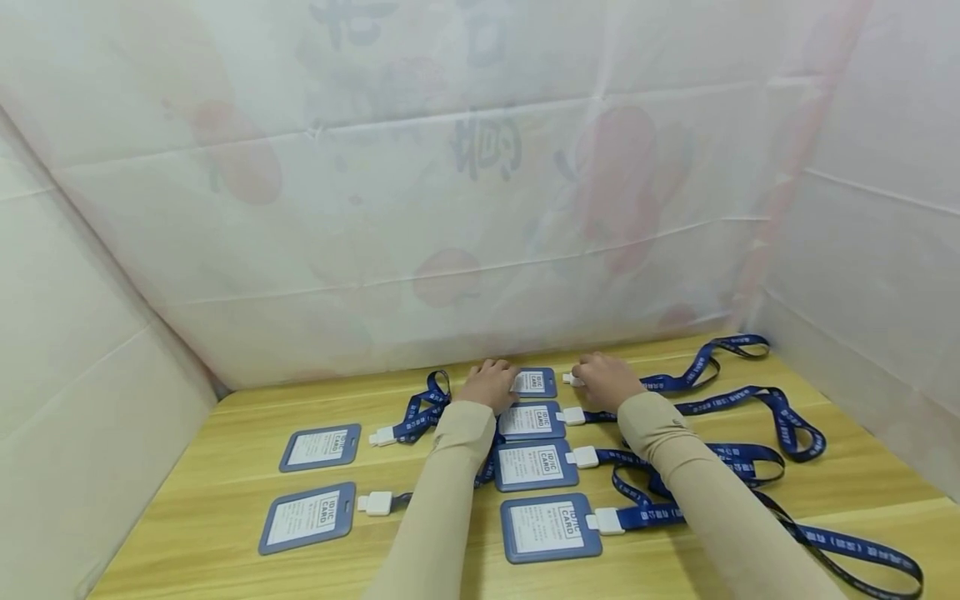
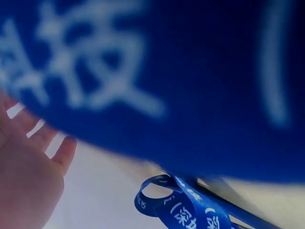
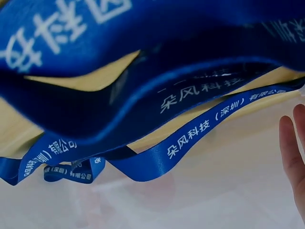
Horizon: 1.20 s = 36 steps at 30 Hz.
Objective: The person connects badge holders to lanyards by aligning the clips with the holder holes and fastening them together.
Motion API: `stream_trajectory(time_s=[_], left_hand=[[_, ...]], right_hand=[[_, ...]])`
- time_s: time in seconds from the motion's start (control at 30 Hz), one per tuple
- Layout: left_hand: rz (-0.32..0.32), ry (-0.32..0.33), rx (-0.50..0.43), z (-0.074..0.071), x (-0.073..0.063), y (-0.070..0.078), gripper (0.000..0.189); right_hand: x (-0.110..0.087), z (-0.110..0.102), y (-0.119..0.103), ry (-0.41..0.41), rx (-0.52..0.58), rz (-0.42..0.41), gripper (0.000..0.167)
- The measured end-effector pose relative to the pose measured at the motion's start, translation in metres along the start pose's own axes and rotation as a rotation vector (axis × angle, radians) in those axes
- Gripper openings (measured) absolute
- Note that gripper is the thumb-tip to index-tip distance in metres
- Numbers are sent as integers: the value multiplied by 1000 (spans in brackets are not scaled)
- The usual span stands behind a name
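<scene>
Left hand (image 1: pixel 486 385), loosely spread without visible grip, should steady the adjacent card holder (image 1: pixel 534 382); right hand (image 1: pixel 606 381), hold unclear, should level the white clip (image 1: pixel 572 379) beside it.

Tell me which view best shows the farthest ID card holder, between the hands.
The head view: most of the farthest ID card holder and its card print show, with the left end behind the left hand. Both wrist views show blue lanyards, but none of the holder.

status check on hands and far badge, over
Left hand at far badge, grip unclear. Right hand holding white clip. Clip and badge apart. Nearer straps run beneath right sleeve.
</scene>
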<state>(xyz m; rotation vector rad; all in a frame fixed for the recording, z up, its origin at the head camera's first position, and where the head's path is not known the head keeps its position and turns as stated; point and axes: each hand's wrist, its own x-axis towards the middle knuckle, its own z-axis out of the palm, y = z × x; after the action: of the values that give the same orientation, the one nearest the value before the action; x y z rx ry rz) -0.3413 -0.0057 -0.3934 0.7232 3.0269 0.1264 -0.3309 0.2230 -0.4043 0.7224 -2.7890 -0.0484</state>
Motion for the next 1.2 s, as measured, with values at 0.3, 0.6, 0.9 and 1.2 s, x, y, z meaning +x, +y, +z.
stream_trajectory(time_s=[0.3, 0.6, 0.9, 1.2], left_hand=[[-33, -48, 39, -1, 3, 5, 55], [-55, -102, 33, 0, 6, 5, 56], [-16, -44, 26, -3, 1, 6, 35], [-1, -27, 26, -3, -4, 7, 31]], right_hand=[[0, 1, -3, -41, 25, 10, 27], [0, 2, -2, -100, 40, 17, 40], [5, 4, -3, -110, 100, 4, 23], [5, 7, -4, -77, 104, -14, 21]])
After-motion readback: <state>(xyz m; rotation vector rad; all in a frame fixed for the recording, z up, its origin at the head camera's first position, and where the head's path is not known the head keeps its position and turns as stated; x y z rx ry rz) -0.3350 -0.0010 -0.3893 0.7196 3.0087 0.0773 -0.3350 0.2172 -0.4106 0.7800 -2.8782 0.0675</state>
